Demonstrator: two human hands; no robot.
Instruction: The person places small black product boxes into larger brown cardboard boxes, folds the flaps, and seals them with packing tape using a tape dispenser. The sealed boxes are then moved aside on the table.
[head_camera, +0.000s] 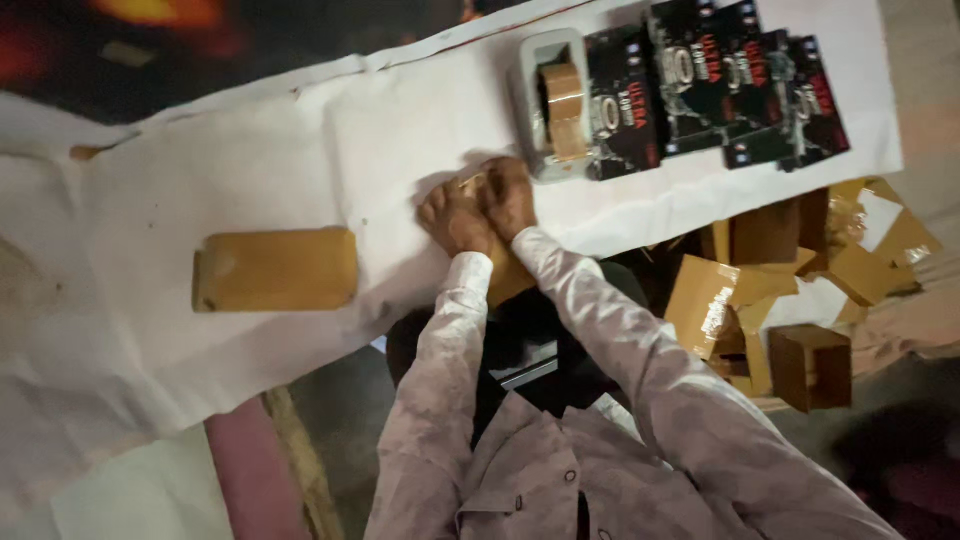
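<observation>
Head view: both hands, left hand (455, 215); right hand (508, 197), clenched on brown packet (508, 280); tape dispenser (553, 100) holds brown tape.

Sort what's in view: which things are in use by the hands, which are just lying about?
In use:
- left hand and right hand, pressed together on a brown paper-wrapped packet at the table edge
- grey tape dispenser with brown tape, nearest them

Lying about:
- flat brown wrapped packet
- black printed boxes
- brown cardboard cartons below the table

One flat brown paper-wrapped packet (275, 268) at left, one grey tape dispenser (552, 100) far, about four black printed boxes (720, 85) far right.
</observation>
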